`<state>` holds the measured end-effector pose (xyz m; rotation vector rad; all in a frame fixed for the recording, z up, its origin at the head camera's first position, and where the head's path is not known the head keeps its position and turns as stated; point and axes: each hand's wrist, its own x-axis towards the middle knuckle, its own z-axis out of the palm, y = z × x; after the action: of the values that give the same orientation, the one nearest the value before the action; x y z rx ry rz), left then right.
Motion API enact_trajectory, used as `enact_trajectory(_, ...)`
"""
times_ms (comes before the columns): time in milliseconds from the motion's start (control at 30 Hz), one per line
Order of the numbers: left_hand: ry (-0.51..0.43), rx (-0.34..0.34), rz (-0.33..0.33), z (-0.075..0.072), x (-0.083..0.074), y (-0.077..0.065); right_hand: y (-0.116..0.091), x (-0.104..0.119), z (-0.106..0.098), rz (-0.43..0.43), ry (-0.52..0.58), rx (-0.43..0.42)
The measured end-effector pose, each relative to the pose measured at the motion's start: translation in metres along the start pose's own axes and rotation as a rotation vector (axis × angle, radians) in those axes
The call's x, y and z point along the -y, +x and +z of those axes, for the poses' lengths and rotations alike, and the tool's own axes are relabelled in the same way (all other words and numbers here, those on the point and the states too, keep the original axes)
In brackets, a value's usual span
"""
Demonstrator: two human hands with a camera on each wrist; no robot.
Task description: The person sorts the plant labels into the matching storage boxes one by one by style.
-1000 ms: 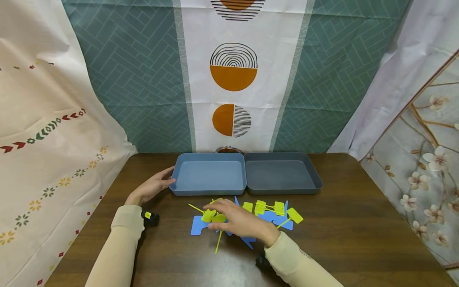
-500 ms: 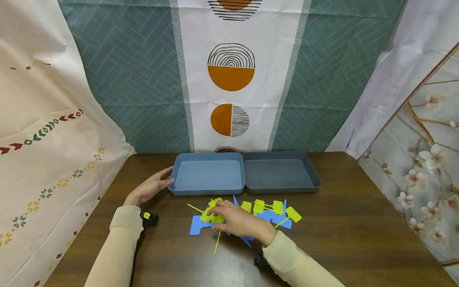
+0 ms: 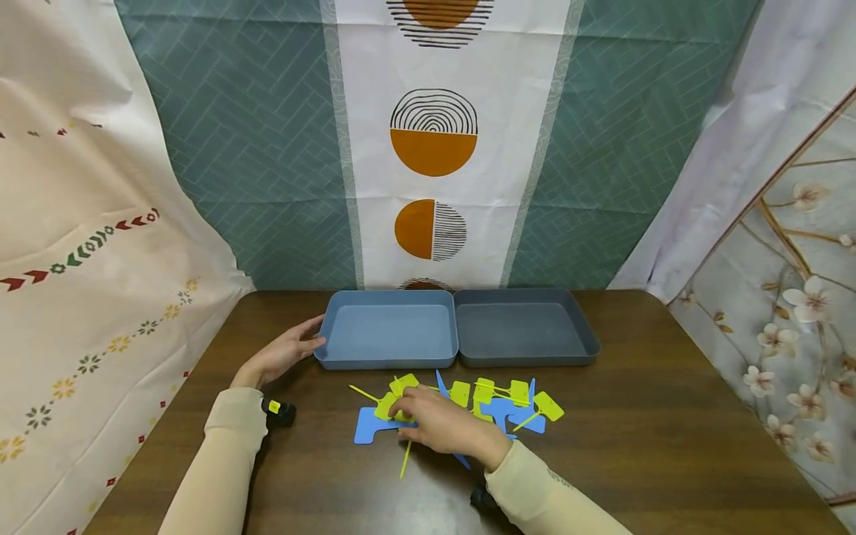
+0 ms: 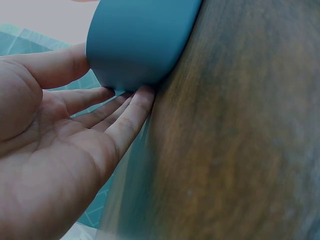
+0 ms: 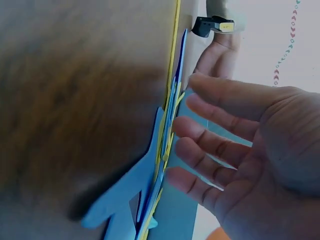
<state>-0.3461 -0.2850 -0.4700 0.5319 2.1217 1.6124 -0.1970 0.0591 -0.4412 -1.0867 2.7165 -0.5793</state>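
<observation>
My left hand (image 3: 284,354) rests against the left wall of the blue-grey tray (image 3: 391,365). Its fairly straight fingers touch the tray's outer side (image 4: 135,47) in the left wrist view. Over a loose pile of plant labels, my right hand (image 3: 451,425) hovers low with fingers slightly bent. Nothing is pinched between those fingers in the right wrist view, where the hand (image 5: 250,145) faces the pile. The pile mixes yellow labels (image 3: 548,406) and blue T-shaped labels (image 3: 366,425), with flat heads and pointed stems. The right hand hides part of it.
A dark grey tray (image 3: 528,362) stands directly right of the blue-grey one. Both are at the back of the brown wooden table (image 3: 669,431), before a patterned curtain (image 3: 281,148). No labels show in either tray.
My right hand has lowered slightly toward the labels and shifted a little right, its fingers drawing in. The left hand stays at the tray. The head view tilts slightly.
</observation>
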Motion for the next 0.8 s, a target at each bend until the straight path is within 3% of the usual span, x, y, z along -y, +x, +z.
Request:
enact_trajectory(267, -0.011, 0.007, 0.006, 0.0003, 0.0012, -0.0005, 0.0014, -0.0008, 0.0074, -0.012, -0.070, 0.019)
enact_trajectory(800, 0.008, 0.003, 0.010, 0.0019, -0.0007, 0.0003, -0.0015, 0.0005, 0.0061, -0.036, -0.066, -0.036)
